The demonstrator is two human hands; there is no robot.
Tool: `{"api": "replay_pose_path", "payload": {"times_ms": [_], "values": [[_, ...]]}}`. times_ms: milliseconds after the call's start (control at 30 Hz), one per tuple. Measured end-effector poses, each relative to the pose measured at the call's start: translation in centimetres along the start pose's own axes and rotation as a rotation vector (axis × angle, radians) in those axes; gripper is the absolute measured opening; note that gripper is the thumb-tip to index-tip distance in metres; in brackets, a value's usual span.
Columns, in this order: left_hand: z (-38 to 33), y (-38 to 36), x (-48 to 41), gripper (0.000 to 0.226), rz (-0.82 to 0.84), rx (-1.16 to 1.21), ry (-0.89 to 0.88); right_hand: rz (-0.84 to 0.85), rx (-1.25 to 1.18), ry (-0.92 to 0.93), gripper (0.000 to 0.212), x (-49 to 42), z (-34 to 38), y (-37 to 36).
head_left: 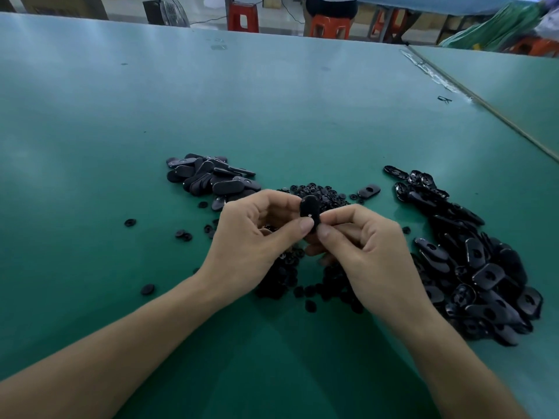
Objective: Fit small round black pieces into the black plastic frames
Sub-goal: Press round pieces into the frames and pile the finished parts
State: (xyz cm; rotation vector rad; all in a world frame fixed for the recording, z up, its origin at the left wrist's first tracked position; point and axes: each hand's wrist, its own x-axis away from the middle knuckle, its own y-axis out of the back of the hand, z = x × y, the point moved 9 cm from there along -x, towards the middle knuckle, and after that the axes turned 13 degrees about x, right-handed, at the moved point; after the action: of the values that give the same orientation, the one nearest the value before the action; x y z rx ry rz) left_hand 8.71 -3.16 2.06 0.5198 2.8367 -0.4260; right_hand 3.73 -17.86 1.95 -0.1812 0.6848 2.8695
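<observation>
Left hand [257,234] and right hand [363,243] pinching one black frame [309,208] together above the green tabletop [272,116], round pieces [317,192] heaped beneath, frame piles [478,267] at either side

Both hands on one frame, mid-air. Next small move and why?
Probably press with both thumbs to seat the round piece. Left hand and right hand both pinch one black frame over the pile of round pieces, thumb tips at its lower end; whether a piece is already seated is hidden.
</observation>
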Motion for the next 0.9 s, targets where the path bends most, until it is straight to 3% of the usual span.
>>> {"api": "replay_pose_path", "payload": {"times_ms": [167, 333, 600, 900], "values": [[-0.5, 0.7, 0.0, 0.019, -0.081, -0.016, -0.082, -0.189, 0.567, 0.137, 0.015, 0.3, 1.3, 1.5], [0.1, 0.9, -0.2, 0.017, -0.082, 0.031, -0.032, -0.083, 0.889, 0.099, 0.023, 0.1, 0.6, 0.5], [0.5, 1.1, -0.4, 0.023, -0.104, -0.008, -0.026, -0.114, 0.873, 0.095, 0.015, 0.2, 0.9, 0.2], [0.2, 0.9, -0.2, 0.030, -0.074, -0.062, -0.036, -0.234, 0.645, 0.111, 0.011, 0.2, 1.8, 1.9]]}}
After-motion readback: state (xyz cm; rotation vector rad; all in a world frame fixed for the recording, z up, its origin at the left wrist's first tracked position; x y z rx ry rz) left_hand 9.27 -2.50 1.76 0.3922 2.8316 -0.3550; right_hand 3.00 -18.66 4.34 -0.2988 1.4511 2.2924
